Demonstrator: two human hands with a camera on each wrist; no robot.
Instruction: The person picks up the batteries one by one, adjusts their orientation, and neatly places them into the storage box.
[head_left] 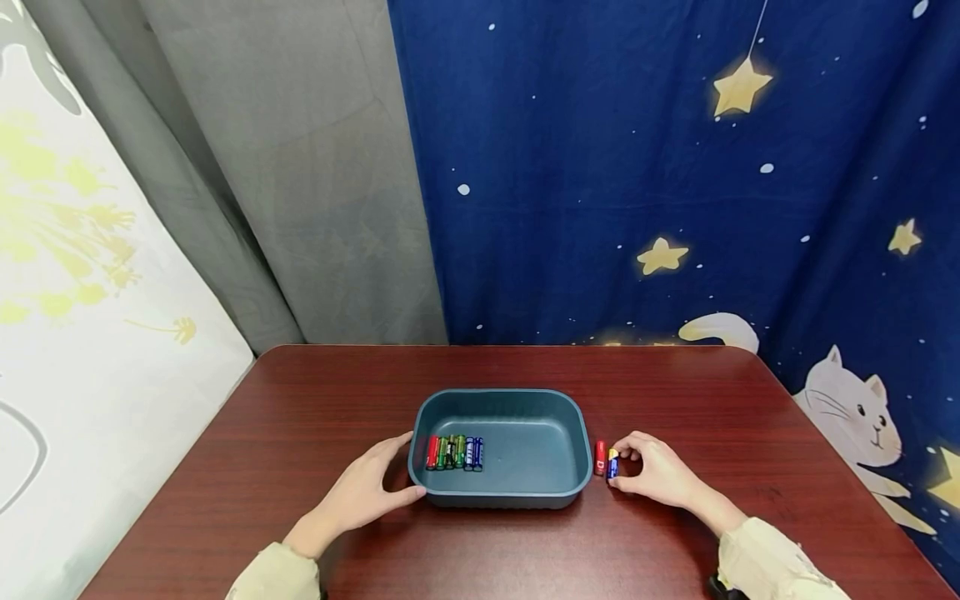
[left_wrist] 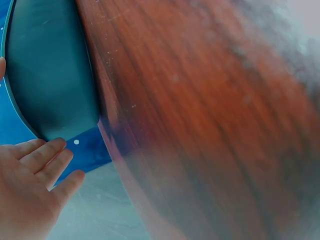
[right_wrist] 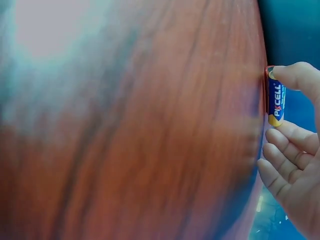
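A blue-and-yellow battery (head_left: 613, 465) is pinched by its ends between the thumb and index finger of my right hand (head_left: 657, 473). In the right wrist view the same battery (right_wrist: 276, 97) shows PKCELL lettering. Just left of it, in the head view, a red battery (head_left: 600, 457) lies beside the container. My left hand (head_left: 365, 486) rests against the left end of the blue-green rectangular container (head_left: 510, 502), thumb and fingers spread and fairly straight. Inside, a side-by-side row of red, green and blue batteries (head_left: 459, 452) lies at the left.
The dark red-brown wooden table (head_left: 345, 392) has rounded far corners. Behind it hang a grey curtain (head_left: 322, 167) and a blue curtain (head_left: 555, 167) with stars and a cat. A white patterned cloth (head_left: 90, 358) hangs at the left.
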